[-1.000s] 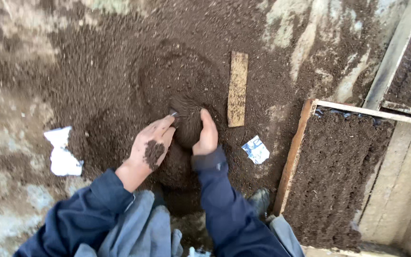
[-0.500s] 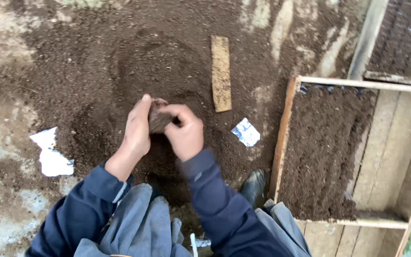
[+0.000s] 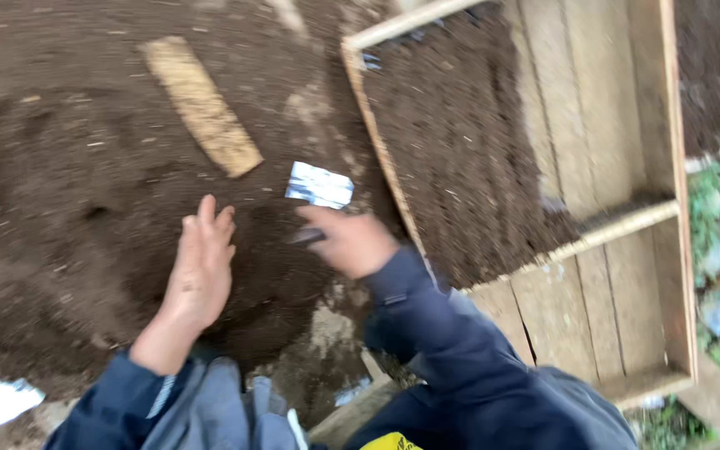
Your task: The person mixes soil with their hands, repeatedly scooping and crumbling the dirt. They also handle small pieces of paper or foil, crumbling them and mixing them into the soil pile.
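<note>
Hands over loose dark soil beside a soil-filled wooden frame.

Wooden frame (image 3: 377, 142) holds a bed of dark soil across its left part, bare planks showing at its right. The left hand (image 3: 202, 267) lies flat and open above the soil heap (image 3: 68, 192), fingers spread, holding nothing. The right hand (image 3: 352, 242) is curled round something small and dark (blurred, so the thing cannot be told). Half a second ago both hands pressed a soil clump between them; now they are apart. A wooden slat (image 3: 202, 104) and white scrap (image 3: 320, 185) lie nearby.
</note>
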